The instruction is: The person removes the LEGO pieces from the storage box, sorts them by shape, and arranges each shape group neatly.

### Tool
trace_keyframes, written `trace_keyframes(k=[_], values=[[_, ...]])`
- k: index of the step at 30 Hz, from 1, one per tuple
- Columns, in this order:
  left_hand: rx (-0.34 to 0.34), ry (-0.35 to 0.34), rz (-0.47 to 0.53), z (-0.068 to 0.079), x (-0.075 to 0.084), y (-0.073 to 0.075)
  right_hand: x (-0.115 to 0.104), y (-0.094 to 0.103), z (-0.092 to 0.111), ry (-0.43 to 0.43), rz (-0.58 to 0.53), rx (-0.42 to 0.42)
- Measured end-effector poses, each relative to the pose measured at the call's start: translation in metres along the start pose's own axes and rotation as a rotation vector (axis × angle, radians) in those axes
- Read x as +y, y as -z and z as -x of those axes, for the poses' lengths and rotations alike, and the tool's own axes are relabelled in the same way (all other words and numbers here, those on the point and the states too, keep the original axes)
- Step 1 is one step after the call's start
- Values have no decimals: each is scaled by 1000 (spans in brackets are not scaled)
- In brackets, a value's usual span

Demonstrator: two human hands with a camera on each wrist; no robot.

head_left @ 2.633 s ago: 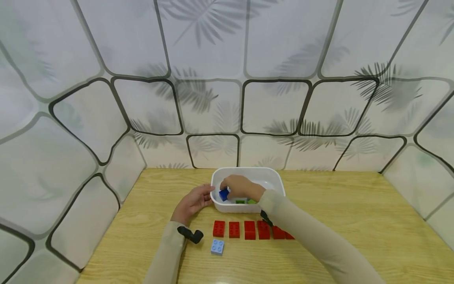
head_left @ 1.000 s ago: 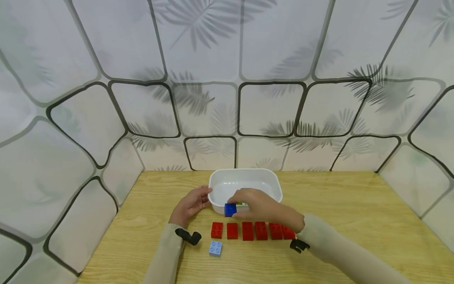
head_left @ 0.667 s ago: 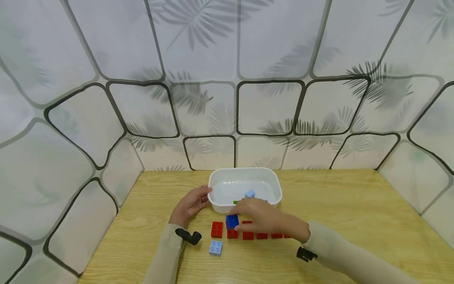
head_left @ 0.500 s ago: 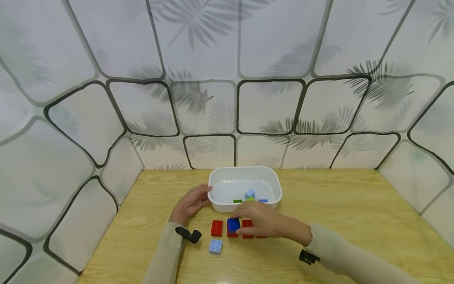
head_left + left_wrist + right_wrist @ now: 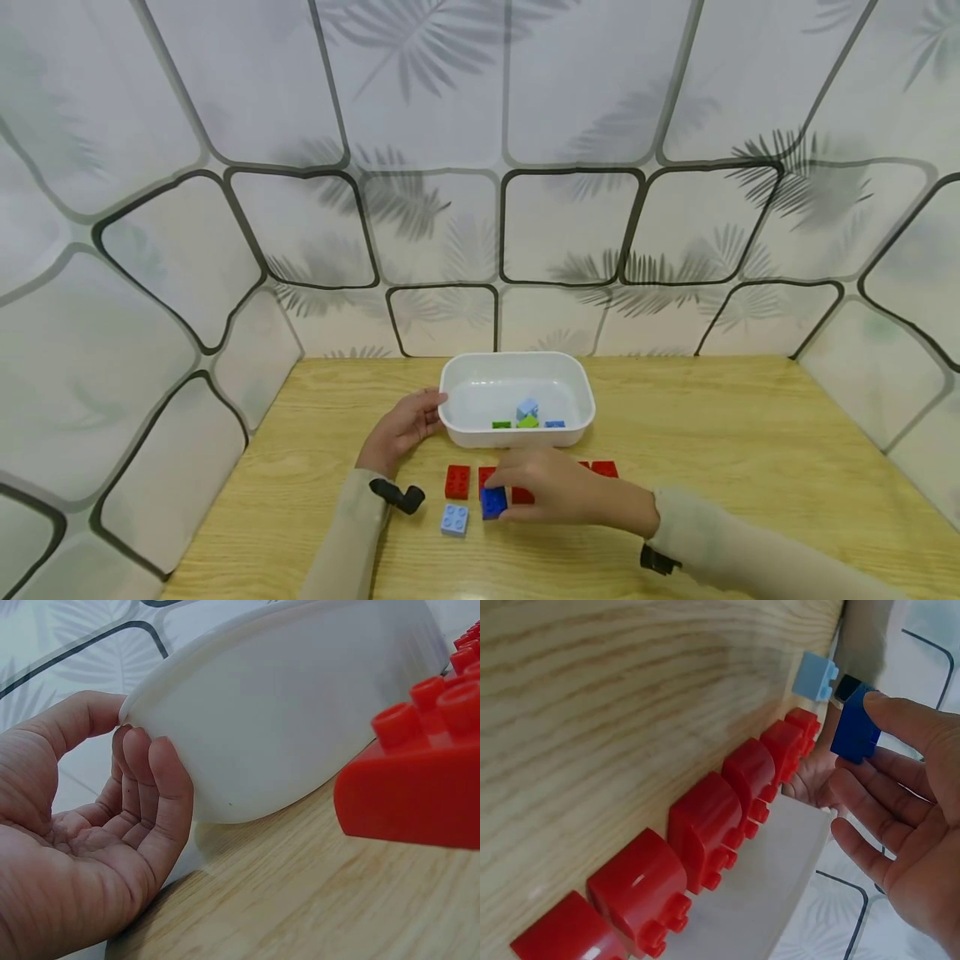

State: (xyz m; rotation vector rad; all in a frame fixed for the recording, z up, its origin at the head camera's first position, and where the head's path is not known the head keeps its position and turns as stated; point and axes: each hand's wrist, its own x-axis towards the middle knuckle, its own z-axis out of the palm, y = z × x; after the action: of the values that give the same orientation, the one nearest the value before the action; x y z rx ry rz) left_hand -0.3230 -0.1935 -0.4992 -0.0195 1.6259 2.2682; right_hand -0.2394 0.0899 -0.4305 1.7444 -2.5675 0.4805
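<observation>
The right hand (image 5: 558, 487) pinches the dark blue brick (image 5: 493, 503), farther from the back edge of the table (image 5: 712, 425) than the red bricks (image 5: 457, 482); the left hand (image 5: 405, 427) pinches the white tub (image 5: 480, 439). Best set down level — fingers clear of the row.

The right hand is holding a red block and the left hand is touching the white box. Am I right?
Not quite: the block in the right hand is dark blue, as the right wrist view shows. The left hand is indeed touching the white box.
</observation>
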Motion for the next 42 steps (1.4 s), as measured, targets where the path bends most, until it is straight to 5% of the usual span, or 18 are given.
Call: trace_keyframes(k=[42], values=[[9, 2, -2, -2, 0, 1, -6, -32, 3, 2, 143, -74]])
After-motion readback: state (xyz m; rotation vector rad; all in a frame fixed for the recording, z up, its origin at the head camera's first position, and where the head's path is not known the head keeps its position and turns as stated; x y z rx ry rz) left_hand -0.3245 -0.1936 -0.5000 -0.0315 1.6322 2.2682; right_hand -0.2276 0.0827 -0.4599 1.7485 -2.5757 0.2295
